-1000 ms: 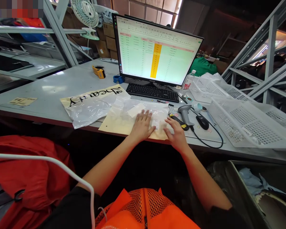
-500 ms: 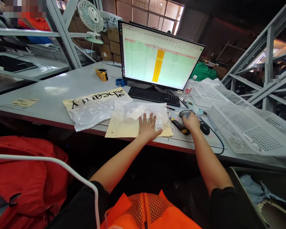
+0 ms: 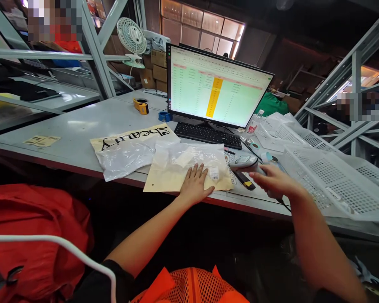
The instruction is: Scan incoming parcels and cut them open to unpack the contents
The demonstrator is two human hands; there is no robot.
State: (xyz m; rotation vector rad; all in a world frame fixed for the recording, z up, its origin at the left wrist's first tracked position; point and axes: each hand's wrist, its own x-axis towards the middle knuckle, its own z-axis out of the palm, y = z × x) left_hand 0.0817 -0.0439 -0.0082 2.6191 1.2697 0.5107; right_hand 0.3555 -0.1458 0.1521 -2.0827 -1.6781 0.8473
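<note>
My left hand (image 3: 196, 183) lies flat, fingers spread, on a clear plastic bag (image 3: 162, 162) with a cream backing. A small white barcode label (image 3: 214, 173) shows on the bag, just right of my fingers. My right hand (image 3: 276, 180) is wrapped around the handle of a grey barcode scanner (image 3: 244, 162), whose head points left towards the label. Beneath the scanner lies a black and yellow utility knife (image 3: 245, 182). To the left, a second plastic bag (image 3: 129, 153) with "beauty" lettering partly touches the first.
Behind the bags stand a black keyboard (image 3: 206, 134) and a lit monitor (image 3: 221, 84). White perforated baskets (image 3: 331, 176) fill the right side. A tape roll in a yellow holder (image 3: 141, 106), a blue ring (image 3: 164, 116) and small cards (image 3: 41, 141) lie leftward. A water bottle (image 3: 255, 122) stands beside the monitor.
My right hand has lifted the scanner off the table and drawn it back to the right, its head now facing the label. My left hand stays flat on the bag. The view has shifted slightly.
</note>
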